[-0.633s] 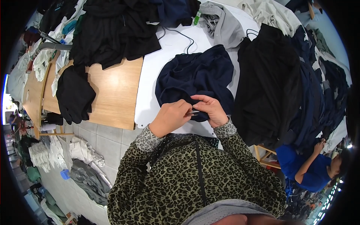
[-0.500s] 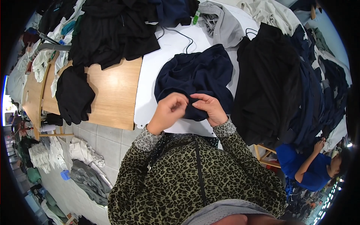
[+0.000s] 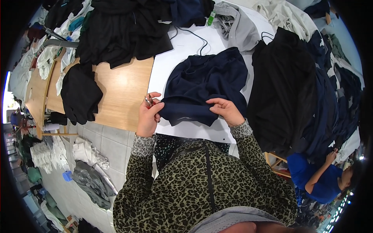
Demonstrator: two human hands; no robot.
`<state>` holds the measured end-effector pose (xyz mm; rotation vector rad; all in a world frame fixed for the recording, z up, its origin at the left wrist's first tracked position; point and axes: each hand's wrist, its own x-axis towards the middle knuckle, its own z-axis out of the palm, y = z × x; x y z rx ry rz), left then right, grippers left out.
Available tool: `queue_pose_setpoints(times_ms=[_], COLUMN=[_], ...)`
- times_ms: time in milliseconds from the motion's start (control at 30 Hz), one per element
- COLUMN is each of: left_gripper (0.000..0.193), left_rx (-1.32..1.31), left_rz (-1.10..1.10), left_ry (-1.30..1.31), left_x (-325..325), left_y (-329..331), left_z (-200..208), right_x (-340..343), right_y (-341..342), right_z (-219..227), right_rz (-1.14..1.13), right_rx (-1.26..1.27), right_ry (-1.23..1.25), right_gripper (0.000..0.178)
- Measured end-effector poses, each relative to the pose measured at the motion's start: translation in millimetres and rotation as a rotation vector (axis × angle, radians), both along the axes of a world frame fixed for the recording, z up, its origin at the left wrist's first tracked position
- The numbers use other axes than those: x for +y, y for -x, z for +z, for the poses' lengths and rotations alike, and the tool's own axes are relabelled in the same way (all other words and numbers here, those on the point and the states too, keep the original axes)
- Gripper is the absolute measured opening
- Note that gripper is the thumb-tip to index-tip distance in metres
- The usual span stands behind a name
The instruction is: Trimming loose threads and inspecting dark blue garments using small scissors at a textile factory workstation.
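A navy knit garment [image 3: 206, 77] lies bunched in front of me, its near edge drawn into a straight folded band with a small pale mark on it. At the band's left end my left hand [image 3: 147, 116] pinches the fabric between thumb and finger. Tucked in that same hand is a small metal tool with a red part [image 3: 150, 101], which looks like thread snips. The band's right end is by my right hand [image 3: 228, 112], thumb and forefinger closed on the cloth. A dark cord [image 3: 203, 44] runs out from the garment's far side.
The garment rests on a white sheet [image 3: 159, 79] over the wooden table [image 3: 122, 85]. Black clothes [image 3: 120, 31] are heaped at far left, and a black garment pile [image 3: 283, 93] stands close on the right. Beyond lies a grey garment [image 3: 243, 33]. A person in blue [image 3: 311, 174] works at lower right.
My hands, close together before, have parted: the left moved out leftward and now shows the metal tool. The garment's near edge is now spread between them. The view has shifted slightly.
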<state>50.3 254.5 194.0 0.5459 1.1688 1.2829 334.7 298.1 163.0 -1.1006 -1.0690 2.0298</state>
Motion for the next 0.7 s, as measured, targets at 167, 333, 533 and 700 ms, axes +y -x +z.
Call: queue_pose_setpoints(times_ms=[167, 333, 533, 700], left_gripper=[0.031, 0.029, 0.025, 0.024], left_rx=[-0.005, 0.054, 0.079, 0.110], left_rz=[0.017, 0.001, -0.013, -0.057], left_ry=[0.016, 0.024, 0.023, 0.033], left_x=[-6, -8, -7, -8], left_y=[7, 5, 4, 1], left_z=[-6, -8, -8, -6], right_x=[2, 0, -2, -1], right_y=[-12, -17, -17, -19], right_z=[-4, 0, 3, -2], right_rz=[-0.098, -0.124, -0.129, -0.126], right_rx=[0.054, 0.039, 0.047, 0.027], right_ry=[-0.044, -0.041, -0.041, -0.063], right_gripper=[0.026, 0.026, 0.026, 0.026])
